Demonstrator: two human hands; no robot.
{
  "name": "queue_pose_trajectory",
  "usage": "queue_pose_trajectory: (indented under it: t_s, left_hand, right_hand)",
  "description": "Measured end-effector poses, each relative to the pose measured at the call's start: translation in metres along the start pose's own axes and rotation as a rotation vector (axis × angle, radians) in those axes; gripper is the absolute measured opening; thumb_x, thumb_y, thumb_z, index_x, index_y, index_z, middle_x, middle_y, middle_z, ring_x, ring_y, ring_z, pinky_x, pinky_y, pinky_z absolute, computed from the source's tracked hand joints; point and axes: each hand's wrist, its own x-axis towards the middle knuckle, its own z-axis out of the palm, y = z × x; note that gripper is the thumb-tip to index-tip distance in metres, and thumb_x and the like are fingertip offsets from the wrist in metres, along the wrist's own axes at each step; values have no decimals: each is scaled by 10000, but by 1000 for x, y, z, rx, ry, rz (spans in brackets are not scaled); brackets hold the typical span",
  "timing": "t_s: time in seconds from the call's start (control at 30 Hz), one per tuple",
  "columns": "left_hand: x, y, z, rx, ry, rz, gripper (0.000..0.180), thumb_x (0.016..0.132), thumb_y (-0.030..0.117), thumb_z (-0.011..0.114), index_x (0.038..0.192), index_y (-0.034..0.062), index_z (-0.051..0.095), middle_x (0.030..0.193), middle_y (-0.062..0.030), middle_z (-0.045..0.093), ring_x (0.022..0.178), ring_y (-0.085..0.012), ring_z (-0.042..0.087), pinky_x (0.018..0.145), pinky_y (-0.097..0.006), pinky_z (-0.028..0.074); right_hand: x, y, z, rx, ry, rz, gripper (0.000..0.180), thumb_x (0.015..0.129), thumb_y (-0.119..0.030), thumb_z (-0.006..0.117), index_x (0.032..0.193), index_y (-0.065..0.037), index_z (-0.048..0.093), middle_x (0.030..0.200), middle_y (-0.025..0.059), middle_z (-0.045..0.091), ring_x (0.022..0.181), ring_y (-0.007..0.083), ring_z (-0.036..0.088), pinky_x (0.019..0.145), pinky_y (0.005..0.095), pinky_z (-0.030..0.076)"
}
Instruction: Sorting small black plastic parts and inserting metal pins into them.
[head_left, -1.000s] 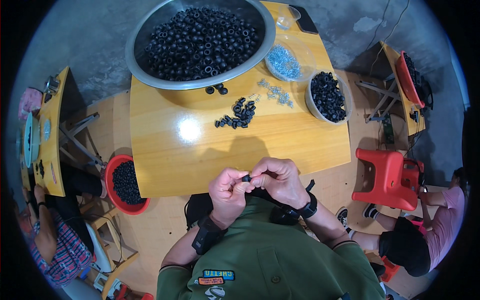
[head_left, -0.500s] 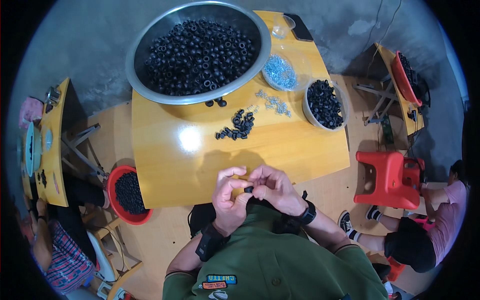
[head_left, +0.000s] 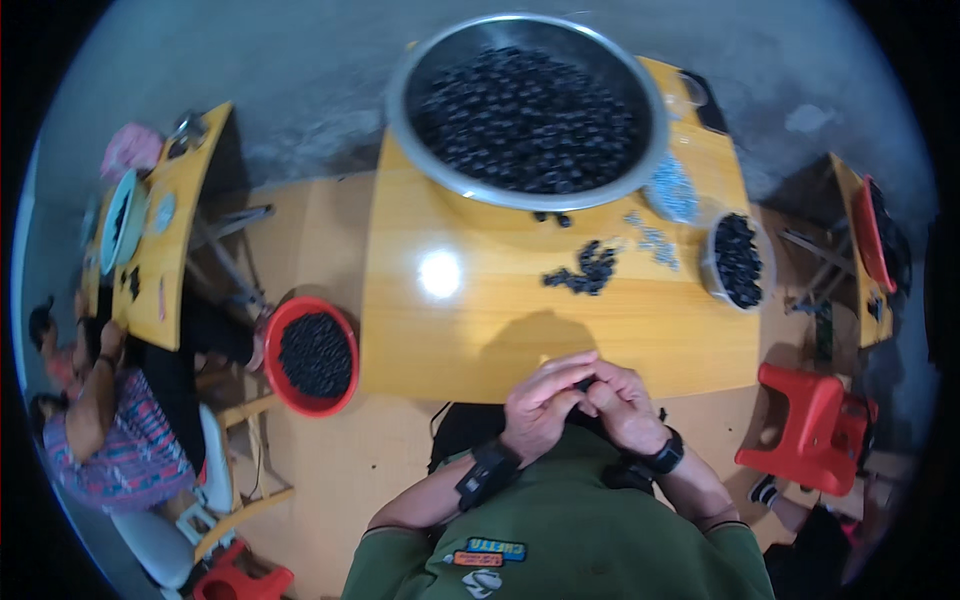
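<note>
Left hand [head_left: 541, 404] meets right hand [head_left: 622, 401], fingertips pinched (both curled).

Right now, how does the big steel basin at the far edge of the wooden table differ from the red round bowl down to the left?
The big steel basin is shiny metal; the red round bowl looks plastic. The basin appears much wider than the bowl. The basin sits on the yellow wooden table; the bowl sits lower, beside the table's left edge. Both hold small black pieces.

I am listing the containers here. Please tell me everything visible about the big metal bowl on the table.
The big metal bowl is round, wide and shiny, like steel. It stands upright at the far edge of the yellow wooden table, filled nearly to the rim with small black parts. A few of these lie on the table beside its near side. No hand touches it.
</note>
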Motion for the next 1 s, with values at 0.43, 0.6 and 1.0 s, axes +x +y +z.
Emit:
queue_pose_trajectory:
  t_s: [0.43, 0.6, 1.0]
  left_hand:
    - [-3, 5, -54, -177, 462, 40, 185, 779, -19, 470, 950, 3, 536, 1012, -169, 579, 916, -233, 569, 853, -351, 457]
    - [-44, 18, -207, -107, 911, 82, 248, 883, 186, 509, 1034, -8, 477, 914, -101, 561, 842, -199, 555, 803, -323, 471]
    - [26, 30, -134, 58, 633, -42, 423, 814, -11, 523, 1226, -7, 425, 1173, -145, 486, 1024, -195, 508, 844, -290, 447]
  right_hand:
    - [47, -13, 44, -116, -165, 179, 317, 937, -217, 434, 1171, -13, 499, 909, 23, 527, 785, 69, 482, 722, 228, 433]
    - [39, -6, 0, -265, 110, 178, 249, 897, -151, 530, 1109, -22, 547, 809, -12, 517, 660, 62, 467, 610, 223, 424]
    - [69, -20, -30, -1202, 428, -241, 178, 727, -13, 600, 892, -44, 542, 819, 129, 532, 695, 337, 553, 610, 390, 467]
